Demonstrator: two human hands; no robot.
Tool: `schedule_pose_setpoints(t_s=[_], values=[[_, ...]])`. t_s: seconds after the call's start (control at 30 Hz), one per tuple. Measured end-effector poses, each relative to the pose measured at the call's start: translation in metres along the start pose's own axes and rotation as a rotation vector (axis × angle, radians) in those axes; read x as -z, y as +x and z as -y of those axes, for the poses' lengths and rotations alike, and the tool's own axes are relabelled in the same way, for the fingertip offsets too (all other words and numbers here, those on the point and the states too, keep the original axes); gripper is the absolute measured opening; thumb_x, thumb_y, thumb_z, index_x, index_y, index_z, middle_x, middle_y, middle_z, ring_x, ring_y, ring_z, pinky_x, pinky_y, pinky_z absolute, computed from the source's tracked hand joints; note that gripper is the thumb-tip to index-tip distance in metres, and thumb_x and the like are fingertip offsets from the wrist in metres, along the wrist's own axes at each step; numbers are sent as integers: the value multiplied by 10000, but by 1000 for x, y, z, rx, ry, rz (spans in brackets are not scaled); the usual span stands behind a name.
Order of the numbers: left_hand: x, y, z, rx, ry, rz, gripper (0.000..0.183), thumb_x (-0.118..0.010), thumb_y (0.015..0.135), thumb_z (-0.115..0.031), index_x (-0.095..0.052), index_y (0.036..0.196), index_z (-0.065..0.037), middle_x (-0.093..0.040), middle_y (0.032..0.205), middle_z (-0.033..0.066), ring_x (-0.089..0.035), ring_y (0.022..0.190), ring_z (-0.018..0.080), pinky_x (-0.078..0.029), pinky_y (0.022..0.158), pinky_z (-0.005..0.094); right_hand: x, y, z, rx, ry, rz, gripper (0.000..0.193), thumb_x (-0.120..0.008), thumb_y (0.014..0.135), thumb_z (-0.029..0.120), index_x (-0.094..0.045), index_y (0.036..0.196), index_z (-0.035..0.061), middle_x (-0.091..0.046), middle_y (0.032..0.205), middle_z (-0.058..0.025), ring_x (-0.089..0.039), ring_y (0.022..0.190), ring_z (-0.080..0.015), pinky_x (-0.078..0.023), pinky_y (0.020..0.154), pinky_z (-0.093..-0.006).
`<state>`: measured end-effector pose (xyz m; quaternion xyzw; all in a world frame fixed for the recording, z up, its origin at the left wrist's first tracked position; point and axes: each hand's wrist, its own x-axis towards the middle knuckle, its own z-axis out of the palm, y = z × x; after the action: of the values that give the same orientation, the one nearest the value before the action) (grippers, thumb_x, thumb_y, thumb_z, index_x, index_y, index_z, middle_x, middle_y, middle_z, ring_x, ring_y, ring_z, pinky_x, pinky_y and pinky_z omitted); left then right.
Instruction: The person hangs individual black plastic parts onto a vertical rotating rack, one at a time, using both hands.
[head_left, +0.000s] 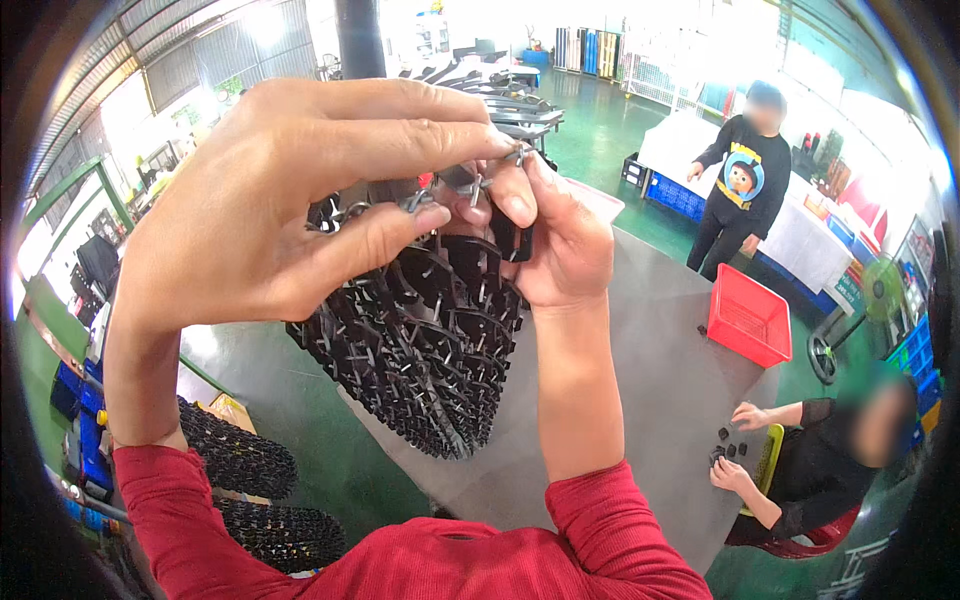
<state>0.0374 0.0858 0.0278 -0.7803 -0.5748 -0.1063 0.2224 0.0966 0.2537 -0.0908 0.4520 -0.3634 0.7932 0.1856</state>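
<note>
Left hand [255, 195]: ten o'clock; grip wide between thumb and forefinger. A small, bent grey metal piece [417, 201] sits at the thumb tip; clasped or not, I cannot tell.
Right hand [568, 240]: two o'clock; grip narrow, fingertips bunched by a thin grey metal clip [521, 153]; I cannot tell which hand clasps it.
Bristling black cluster with silvery pins [430, 360]: six o'clock of the fingertips.
Fine handling: best pinched lightly, fingertips steadying each other, wrists clear of pins.
Smooth grey counter [640, 400]: four o'clock.

Yellow lettering [742, 152] stood on a black sweater [773, 166], upper right; a dark sign [849, 293], far right, bore small pale writing.
</note>
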Motion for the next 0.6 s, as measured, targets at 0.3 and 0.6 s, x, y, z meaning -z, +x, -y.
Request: schedule_pose_setpoints(t_s=[0.3, 0.6], values=[[0, 0, 2, 10, 24, 5, 424, -591, 698, -85, -571, 1118, -33, -567, 1111, 173, -553, 1018, 348, -440, 865, 387, -32, -5, 2, 80, -862, -438, 262, -417, 931, 233, -541, 787, 53, -493, 719, 24, -393, 566, -41, -318, 523, -190], [-9, 3, 10, -21, 30, -2, 423, -586, 705, -89, -567, 1123, -32, -565, 1114, 179, -553, 1019, 354, -436, 858, 383, -29, -3, -13, 412, -1143, -611, 214, -434, 906, 130, -531, 775, -10, -496, 715, -39, -446, 633, -123, -357, 584, -245]])
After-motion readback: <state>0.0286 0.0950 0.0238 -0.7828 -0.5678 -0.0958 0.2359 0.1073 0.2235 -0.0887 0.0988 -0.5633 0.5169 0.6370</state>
